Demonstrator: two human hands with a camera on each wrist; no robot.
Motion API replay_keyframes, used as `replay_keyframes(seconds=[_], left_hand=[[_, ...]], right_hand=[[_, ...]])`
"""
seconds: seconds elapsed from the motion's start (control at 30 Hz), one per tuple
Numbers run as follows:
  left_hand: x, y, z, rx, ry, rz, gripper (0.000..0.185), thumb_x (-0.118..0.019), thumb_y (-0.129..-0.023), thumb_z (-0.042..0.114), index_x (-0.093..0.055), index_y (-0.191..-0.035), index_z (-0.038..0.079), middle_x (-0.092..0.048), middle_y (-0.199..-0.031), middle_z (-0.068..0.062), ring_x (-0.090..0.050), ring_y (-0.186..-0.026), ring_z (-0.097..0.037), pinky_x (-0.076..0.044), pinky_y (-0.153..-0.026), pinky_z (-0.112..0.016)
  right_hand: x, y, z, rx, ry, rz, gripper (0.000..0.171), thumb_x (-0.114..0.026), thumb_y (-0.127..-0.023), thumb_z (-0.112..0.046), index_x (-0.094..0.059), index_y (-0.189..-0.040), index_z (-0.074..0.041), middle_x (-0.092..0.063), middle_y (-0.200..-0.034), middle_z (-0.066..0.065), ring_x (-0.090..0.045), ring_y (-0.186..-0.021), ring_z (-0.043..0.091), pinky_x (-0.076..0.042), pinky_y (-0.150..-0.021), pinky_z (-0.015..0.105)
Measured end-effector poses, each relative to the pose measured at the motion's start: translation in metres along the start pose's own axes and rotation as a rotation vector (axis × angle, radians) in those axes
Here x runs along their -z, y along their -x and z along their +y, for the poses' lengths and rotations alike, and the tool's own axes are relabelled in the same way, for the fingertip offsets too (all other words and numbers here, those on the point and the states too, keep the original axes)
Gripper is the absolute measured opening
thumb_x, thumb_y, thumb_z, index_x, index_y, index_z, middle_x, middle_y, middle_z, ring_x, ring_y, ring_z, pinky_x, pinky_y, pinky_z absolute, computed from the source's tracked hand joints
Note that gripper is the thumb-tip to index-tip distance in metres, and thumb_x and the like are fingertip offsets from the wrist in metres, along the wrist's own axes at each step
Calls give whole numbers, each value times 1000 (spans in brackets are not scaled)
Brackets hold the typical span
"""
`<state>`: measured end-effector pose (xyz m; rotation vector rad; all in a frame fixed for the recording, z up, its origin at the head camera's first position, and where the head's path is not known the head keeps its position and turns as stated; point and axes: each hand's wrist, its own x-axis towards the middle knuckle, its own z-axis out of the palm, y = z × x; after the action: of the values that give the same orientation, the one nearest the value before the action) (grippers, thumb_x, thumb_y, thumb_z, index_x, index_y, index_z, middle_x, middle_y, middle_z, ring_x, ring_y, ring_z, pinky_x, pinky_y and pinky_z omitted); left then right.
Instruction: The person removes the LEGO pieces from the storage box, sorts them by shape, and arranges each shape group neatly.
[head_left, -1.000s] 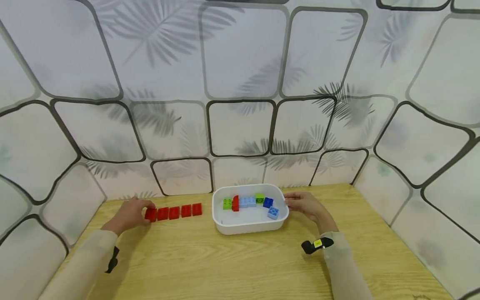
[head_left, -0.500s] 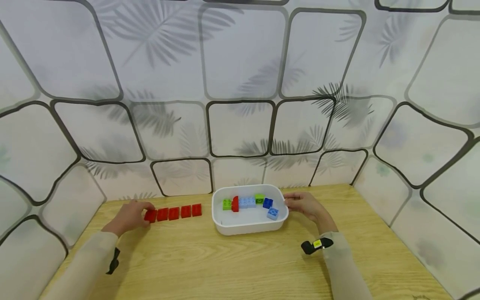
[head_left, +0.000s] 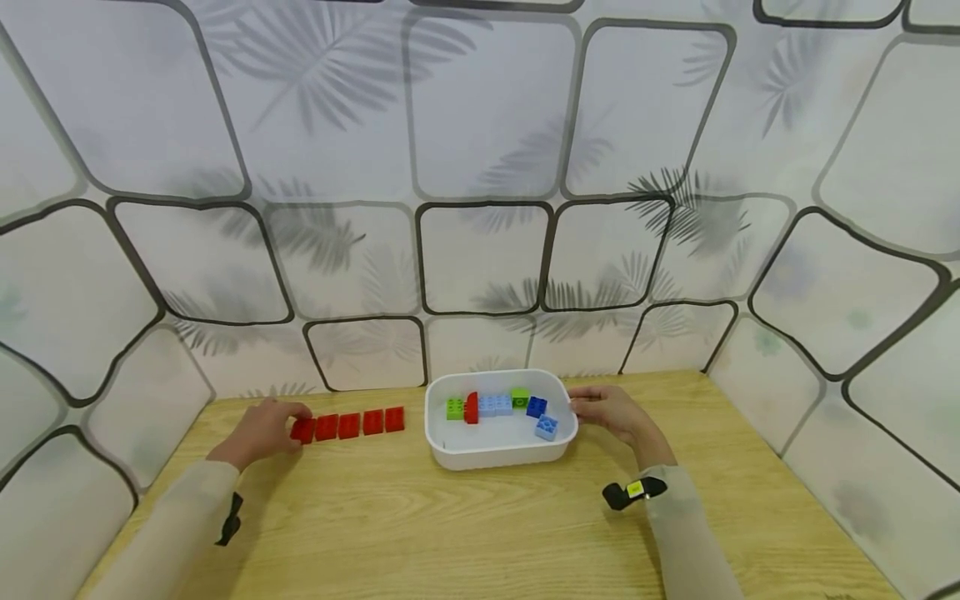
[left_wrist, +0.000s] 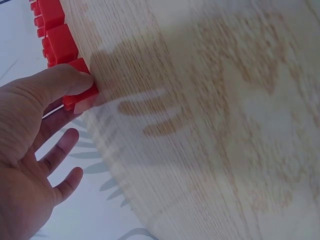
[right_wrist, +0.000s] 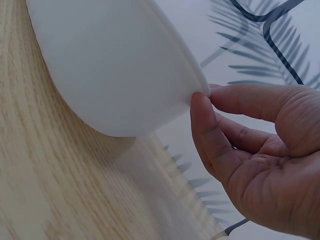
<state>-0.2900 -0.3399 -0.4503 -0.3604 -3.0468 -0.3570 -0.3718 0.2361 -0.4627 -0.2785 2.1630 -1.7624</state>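
Several red bricks [head_left: 348, 425] lie in a row on the wooden table [head_left: 420, 525], left of a white tub [head_left: 495, 454]. My left hand [head_left: 288, 427] is at the row's left end. In the left wrist view this left hand [left_wrist: 70, 97] pinches the end red brick [left_wrist: 82, 96] between thumb and forefinger, the other fingers loose. My right hand [head_left: 581, 408] holds the tub's right rim. In the right wrist view the right hand [right_wrist: 205, 97] has its thumb under the lip of the tub [right_wrist: 115, 65] and a finger on top. The tub holds green, red, light blue and dark blue bricks [head_left: 495, 405].
Patterned white panels [head_left: 480, 258] wall the table at the back and both sides, just behind the brick row and the tub. Bare wood lies in front of both hands. A black wrist device [head_left: 630, 492] sits on my right sleeve.
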Motion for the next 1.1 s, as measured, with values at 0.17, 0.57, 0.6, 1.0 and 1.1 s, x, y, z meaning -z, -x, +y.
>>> replay_keyframes(seconds=[0.17,0.57,0.6,1.0,1.1], left_hand=[[0,1,2,11,-5,-2,41,-87,-72,9,-73,-110,3,-73,-109,-17,-57,-97,-37,-44,-85,-64],[11,0,6,-27,-19,41,56,-87,-73,8,-67,-124,-2,-69,-120,-24,-59,-104,-49,-48,-86,-65],[14,-1,9,-33,-12,49,56,-86,-73,7,-66,-125,-2,-69,-121,-25,-59,-104,-49,-48,-85,-65],[36,-26,71,-126,144,123,59,-83,-84,13,-60,-137,1,-68,-123,-20,-57,-109,-41,-48,-90,-61],[32,-32,90,-178,176,134,57,-82,-85,15,-61,-136,2,-69,-123,-18,-58,-111,-41,-50,-91,-59]], right_hand=[[-1,0,-1,-15,15,7,50,-64,-100,-11,-50,-141,13,-66,-131,18,-68,-95,8,-58,-87,28],[0,0,0,0,-17,4,49,-65,-99,-9,-51,-139,15,-71,-119,7,-69,-93,8,-58,-84,26],[0,0,0,5,-18,-1,49,-64,-100,-9,-50,-139,16,-71,-119,7,-69,-94,8,-58,-84,26],[-1,1,0,-1,-28,16,49,-65,-99,-10,-51,-139,15,-71,-120,9,-69,-93,9,-58,-84,26],[-1,0,0,-1,-25,12,49,-65,-100,-10,-50,-140,15,-71,-121,11,-69,-93,8,-58,-84,26]])
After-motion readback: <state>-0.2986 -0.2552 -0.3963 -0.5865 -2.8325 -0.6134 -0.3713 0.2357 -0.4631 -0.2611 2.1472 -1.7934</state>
